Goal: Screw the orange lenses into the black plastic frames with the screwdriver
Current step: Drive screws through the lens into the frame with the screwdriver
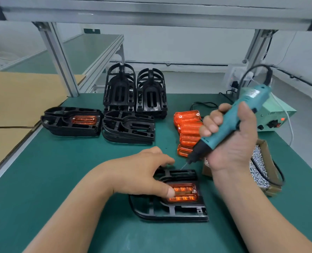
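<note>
A black plastic frame [169, 210] lies flat on the green mat in front of me, with an orange lens [185, 193] seated in it. My left hand [147, 172] rests on the frame, thumb pressing the lens's left end. My right hand [230, 141] grips a teal electric screwdriver [242, 114], tilted, its thin bit pointing down-left just above the frame's far edge. Several loose orange lenses [188, 128] lie in a row behind the tool.
A frame with a lens fitted [71, 121] lies at the left, an empty frame stack [129, 128] beside it, two upright stacks [135, 90] behind. A cardboard box of screws [261, 170] and a power supply [275, 115] sit at the right. Cardboard [14, 106] covers the left bench.
</note>
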Tool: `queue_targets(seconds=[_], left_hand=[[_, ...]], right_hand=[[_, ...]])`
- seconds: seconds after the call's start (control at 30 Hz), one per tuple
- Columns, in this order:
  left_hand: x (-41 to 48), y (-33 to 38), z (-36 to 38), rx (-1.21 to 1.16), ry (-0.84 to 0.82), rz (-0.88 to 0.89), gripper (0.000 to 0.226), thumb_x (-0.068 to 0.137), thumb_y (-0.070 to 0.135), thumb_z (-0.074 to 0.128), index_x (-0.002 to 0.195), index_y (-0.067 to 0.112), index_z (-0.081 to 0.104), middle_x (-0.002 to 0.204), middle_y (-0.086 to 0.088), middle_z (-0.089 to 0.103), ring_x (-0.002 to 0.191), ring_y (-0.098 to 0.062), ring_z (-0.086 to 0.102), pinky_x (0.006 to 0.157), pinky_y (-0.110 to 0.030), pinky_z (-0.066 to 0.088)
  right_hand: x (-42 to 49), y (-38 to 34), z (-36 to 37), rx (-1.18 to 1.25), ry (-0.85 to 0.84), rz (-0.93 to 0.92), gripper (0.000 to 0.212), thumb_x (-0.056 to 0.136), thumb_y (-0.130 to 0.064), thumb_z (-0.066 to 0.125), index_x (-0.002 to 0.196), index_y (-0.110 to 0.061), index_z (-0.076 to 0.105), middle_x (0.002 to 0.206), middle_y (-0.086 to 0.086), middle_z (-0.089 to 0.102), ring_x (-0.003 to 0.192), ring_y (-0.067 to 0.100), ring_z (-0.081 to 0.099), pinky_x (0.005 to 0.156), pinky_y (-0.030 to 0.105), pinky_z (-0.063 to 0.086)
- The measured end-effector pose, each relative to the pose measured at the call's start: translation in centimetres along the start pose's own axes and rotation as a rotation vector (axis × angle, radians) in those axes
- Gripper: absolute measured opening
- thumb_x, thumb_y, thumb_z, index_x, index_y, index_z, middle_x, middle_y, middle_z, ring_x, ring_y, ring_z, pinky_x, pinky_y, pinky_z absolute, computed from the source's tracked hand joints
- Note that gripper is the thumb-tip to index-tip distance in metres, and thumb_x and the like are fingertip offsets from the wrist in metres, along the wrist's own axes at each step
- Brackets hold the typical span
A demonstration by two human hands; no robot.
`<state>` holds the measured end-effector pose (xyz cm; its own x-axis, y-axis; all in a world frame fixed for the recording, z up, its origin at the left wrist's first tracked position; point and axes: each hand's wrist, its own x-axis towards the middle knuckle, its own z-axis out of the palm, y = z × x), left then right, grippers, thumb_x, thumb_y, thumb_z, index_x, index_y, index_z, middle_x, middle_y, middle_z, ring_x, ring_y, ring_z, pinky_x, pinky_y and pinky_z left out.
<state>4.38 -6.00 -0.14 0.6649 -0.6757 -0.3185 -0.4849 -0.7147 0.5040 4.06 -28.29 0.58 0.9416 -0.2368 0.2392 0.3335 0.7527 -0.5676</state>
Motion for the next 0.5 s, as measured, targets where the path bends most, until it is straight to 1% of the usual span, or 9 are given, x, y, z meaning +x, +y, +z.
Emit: queue_targets(seconds=[0.07, 0.1, 0.2, 0.33, 0.43, 0.5], left_hand=[[-0.4, 0.7, 0.1, 0.018, -0.005, 0.002, 0.109, 0.07, 0.082, 0.073, 0.161, 0.042, 0.028, 0.137, 0.027, 0.034, 0.137, 0.001, 0.037, 0.118, -0.038, 0.04], [-0.6, 1.1, 0.3, 0.04, -0.004, 0.004, 0.113, 0.066, 0.085, 0.074, 0.16, 0.043, 0.027, 0.136, 0.027, 0.032, 0.137, 0.001, 0.035, 0.116, -0.039, 0.042], [-0.9, 2.2, 0.7, 0.111, 0.009, 0.018, 0.112, 0.063, 0.084, 0.078, 0.154, 0.037, 0.032, 0.132, 0.023, 0.03, 0.129, -0.001, 0.035, 0.108, -0.042, 0.049], [-1.2, 3.1, 1.3, 0.169, 0.018, 0.051, 0.118, 0.063, 0.08, 0.083, 0.156, 0.034, 0.026, 0.129, 0.018, 0.027, 0.121, -0.005, 0.035, 0.099, -0.043, 0.053], [-1.2, 3.4, 1.7, 0.237, 0.037, 0.057, 0.108, 0.067, 0.071, 0.085, 0.151, 0.029, 0.031, 0.126, 0.012, 0.03, 0.118, -0.014, 0.039, 0.097, -0.045, 0.054], [-1.1, 3.4, 1.8, 0.265, 0.051, 0.059, 0.098, 0.072, 0.065, 0.083, 0.149, 0.026, 0.035, 0.125, 0.008, 0.032, 0.115, -0.017, 0.039, 0.094, -0.042, 0.053]], right_hand=[[0.9, -0.8, -1.0, 0.057, 0.106, -0.017, 0.028, 0.1, -0.042, 0.054, 0.092, -0.015, 0.057, 0.074, -0.002, 0.043, 0.06, 0.011, 0.041, 0.053, 0.023, 0.039], [1.3, -1.2, -1.5, 0.073, 0.153, -0.027, 0.029, 0.099, -0.043, 0.055, 0.091, -0.016, 0.057, 0.074, -0.002, 0.043, 0.06, 0.011, 0.041, 0.053, 0.023, 0.039], [2.0, -2.1, -2.7, 0.098, 0.265, -0.07, 0.029, 0.1, -0.043, 0.057, 0.088, -0.016, 0.056, 0.075, -0.003, 0.043, 0.06, 0.011, 0.041, 0.055, 0.023, 0.039], [2.2, -2.2, -3.2, 0.101, 0.295, -0.093, 0.028, 0.099, -0.042, 0.06, 0.089, -0.017, 0.057, 0.076, -0.004, 0.045, 0.062, 0.012, 0.042, 0.058, 0.023, 0.038], [2.3, -2.2, -2.9, 0.082, 0.299, -0.08, 0.028, 0.1, -0.042, 0.058, 0.088, -0.017, 0.056, 0.076, -0.004, 0.044, 0.062, 0.012, 0.041, 0.058, 0.023, 0.037], [2.2, -2.2, -2.8, 0.076, 0.304, -0.077, 0.028, 0.1, -0.042, 0.057, 0.087, -0.018, 0.056, 0.076, -0.004, 0.044, 0.062, 0.012, 0.04, 0.058, 0.023, 0.037]])
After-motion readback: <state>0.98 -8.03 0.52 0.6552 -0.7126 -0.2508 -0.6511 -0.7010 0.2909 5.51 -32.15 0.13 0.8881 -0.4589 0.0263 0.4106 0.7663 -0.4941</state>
